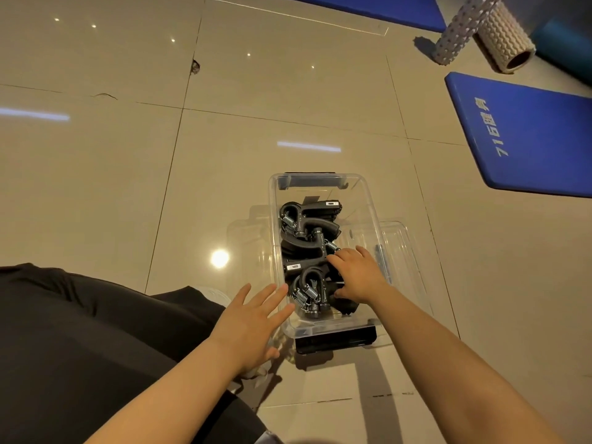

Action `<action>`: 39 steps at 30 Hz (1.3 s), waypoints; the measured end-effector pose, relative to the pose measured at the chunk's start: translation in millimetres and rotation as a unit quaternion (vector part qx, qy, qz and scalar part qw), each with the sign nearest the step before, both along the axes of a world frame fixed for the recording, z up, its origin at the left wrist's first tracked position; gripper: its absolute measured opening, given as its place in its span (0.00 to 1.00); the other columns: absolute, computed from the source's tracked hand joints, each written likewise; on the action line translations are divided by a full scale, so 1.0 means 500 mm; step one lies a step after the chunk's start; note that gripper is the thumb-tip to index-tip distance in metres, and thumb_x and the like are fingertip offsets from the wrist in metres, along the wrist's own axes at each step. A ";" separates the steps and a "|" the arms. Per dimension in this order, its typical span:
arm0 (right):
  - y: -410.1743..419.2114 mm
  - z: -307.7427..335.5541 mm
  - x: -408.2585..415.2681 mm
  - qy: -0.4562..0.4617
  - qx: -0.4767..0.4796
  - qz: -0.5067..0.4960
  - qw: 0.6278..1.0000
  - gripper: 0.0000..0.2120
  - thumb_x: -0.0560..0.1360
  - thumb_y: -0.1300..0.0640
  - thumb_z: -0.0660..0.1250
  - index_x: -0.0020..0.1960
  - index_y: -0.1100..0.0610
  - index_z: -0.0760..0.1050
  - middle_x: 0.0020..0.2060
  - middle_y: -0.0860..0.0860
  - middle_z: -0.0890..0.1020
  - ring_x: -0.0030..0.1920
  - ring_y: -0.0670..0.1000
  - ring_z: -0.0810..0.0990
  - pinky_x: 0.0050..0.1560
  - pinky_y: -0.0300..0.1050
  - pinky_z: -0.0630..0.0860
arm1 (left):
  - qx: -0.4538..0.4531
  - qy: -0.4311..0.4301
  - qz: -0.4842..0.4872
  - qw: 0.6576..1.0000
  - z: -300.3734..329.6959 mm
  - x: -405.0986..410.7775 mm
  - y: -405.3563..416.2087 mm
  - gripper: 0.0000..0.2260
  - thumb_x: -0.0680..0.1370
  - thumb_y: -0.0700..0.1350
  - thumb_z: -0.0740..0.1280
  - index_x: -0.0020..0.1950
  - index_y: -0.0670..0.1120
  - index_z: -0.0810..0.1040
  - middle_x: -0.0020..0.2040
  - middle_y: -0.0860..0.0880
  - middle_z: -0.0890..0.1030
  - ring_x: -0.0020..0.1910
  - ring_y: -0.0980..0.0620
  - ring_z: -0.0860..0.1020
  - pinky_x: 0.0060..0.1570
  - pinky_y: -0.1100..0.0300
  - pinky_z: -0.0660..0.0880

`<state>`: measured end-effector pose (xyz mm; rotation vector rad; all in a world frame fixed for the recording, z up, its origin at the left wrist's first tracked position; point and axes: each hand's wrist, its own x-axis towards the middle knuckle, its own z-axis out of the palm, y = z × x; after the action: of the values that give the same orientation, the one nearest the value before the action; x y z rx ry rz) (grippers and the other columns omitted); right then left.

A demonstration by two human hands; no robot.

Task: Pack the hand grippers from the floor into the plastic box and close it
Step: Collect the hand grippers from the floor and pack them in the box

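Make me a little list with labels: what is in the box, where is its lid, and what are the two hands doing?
box: clear plastic box on the tiled floor, open
inside: several black hand grippers with metal springs
lid: clear lid lies on the floor to the box's right, not on yet
right hand: inside the box, on the grippers
left hand: fingers spread, at the box's near left wall
nearby: blue mats, foam rollers
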<state>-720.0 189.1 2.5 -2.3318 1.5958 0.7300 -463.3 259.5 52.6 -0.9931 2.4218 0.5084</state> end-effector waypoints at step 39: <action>0.202 0.144 0.061 -0.497 -0.068 -0.517 0.693 0.05 0.73 0.56 0.70 0.49 0.54 0.79 0.46 0.49 0.81 0.50 0.49 0.79 0.45 0.37 0.73 | -0.050 0.210 0.217 0.952 0.098 0.028 0.007 0.19 0.79 0.58 0.57 0.69 0.55 0.67 0.59 0.56 0.76 0.56 0.56 0.75 0.50 0.61 0.70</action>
<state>-689.4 290.1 74.3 -1.0033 1.8763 -0.7943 -449.4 262.7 101.5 -1.6196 2.6098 0.8252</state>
